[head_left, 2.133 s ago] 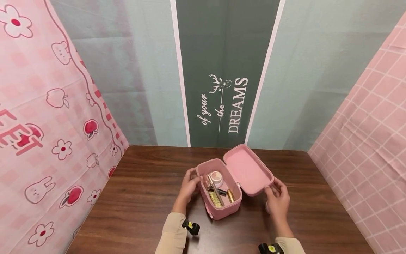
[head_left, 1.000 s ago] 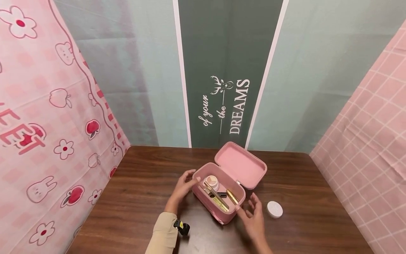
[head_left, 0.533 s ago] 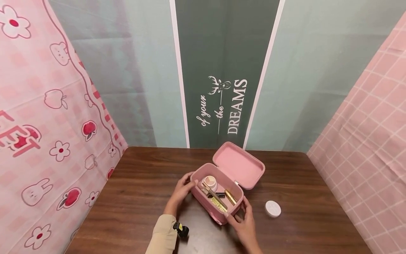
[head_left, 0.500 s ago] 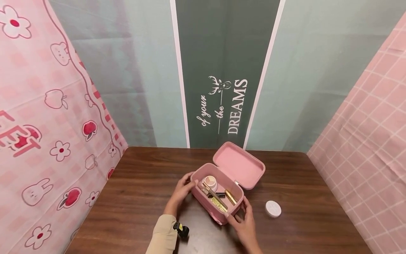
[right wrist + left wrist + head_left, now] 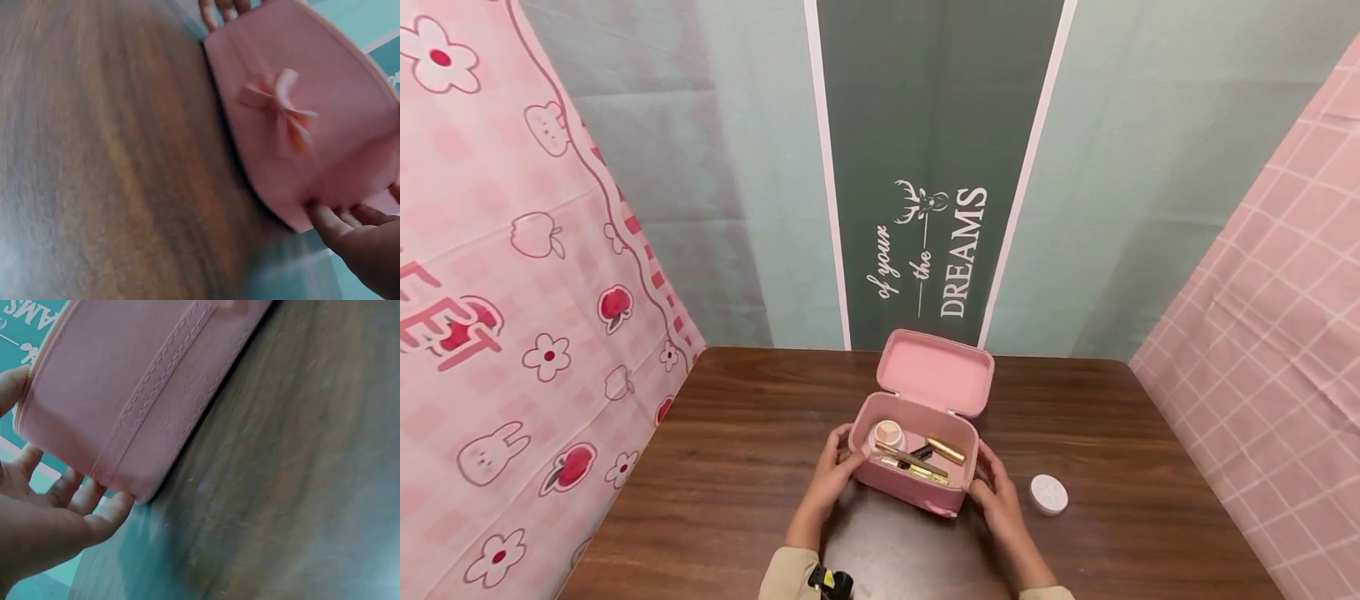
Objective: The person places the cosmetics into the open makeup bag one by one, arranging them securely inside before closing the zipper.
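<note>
A pink makeup case [image 5: 902,487] stands on the table with its lid [image 5: 936,371] folded back. My left hand [image 5: 831,477] holds its left end, thumb at the rim and fingers against the side, as the left wrist view also shows. At the other end, my right hand [image 5: 1002,502] grips the case the same way. Inside lie a round pot with a sectioned pan [image 5: 889,434], a gold tube [image 5: 946,450], a black item [image 5: 922,452] and a slim gold-brown tube [image 5: 912,459]. A bow [image 5: 281,106] decorates the front wall.
A white round cap [image 5: 1048,494] lies on the wooden table [image 5: 737,433] to the right of my right hand. Fabric hangings [image 5: 940,125] enclose the back and both sides of the table.
The right hand has left the lid's corner and moved to the case's right end. The case has turned counterclockwise, its front now facing me more squarely. The white cap has come into full view.
</note>
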{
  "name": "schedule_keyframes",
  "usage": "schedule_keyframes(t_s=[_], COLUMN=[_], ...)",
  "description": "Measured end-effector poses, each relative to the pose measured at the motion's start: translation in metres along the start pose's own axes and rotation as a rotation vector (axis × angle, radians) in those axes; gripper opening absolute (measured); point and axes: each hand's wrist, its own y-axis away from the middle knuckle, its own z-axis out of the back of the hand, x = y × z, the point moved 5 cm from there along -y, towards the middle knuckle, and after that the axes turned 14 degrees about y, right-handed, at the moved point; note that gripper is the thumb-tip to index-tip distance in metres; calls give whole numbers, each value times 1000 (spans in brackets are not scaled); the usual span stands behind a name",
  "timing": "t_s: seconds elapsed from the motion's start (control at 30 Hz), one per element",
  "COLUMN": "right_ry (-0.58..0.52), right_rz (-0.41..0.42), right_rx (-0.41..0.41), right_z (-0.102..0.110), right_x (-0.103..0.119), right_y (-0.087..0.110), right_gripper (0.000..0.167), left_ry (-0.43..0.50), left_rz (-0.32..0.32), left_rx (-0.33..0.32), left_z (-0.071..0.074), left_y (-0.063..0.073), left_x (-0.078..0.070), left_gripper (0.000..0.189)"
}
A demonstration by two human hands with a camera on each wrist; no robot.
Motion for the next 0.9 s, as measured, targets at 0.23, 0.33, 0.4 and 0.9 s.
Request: schedule_keyframes(t_s=[0.23, 0.33, 0.4, 0.9], right_ry=[-72, -87, -96, 142], right_rz=[-58, -84, -100, -110], right_rx=[-117, -142, -149, -281], right_z=[3, 6, 7, 11], right_x=[-12, -17, -19, 3], right_y=[-17, -26, -31, -19], right_gripper=[39, 35, 33, 27], left_ry=[37, 30, 32, 3], left_rz=[-93, -142, -158, -105], left_rx=[-188, -311, -378, -430], left_z=[2, -8, -15, -10], left_y=[18, 32, 40, 45], left_x=[24, 28, 29, 22], left_gripper=[52, 53, 54, 52])
